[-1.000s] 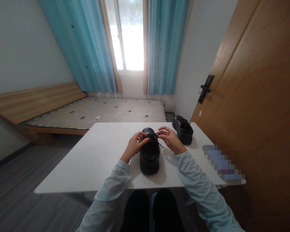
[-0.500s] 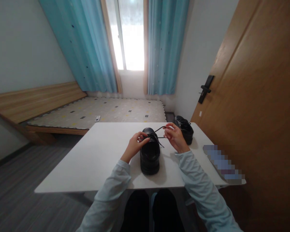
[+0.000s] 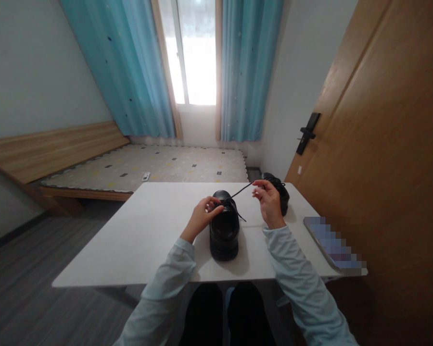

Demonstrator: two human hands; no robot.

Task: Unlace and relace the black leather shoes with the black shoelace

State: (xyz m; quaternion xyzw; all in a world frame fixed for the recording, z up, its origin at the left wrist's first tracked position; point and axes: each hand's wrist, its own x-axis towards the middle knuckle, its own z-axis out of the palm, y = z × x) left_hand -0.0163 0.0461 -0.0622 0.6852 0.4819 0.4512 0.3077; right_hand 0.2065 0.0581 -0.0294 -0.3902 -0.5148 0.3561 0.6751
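2-handed: pinching black lace (image 3: 242,189) taut toward 2 o'clock with right hand (image 3: 270,204); touching black shoe (image 3: 224,240), ahead at 12 o'clock on white table (image 3: 137,235), with left hand (image 3: 198,219); cannot tell its exact hold.

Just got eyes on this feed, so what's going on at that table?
A person has a black shoe on a white table. Their right hand holds a black lace stretched straight out from it, while the left hand rests at the shoe's lacing. A second black shoe stands farther back, partly hidden behind the right hand.
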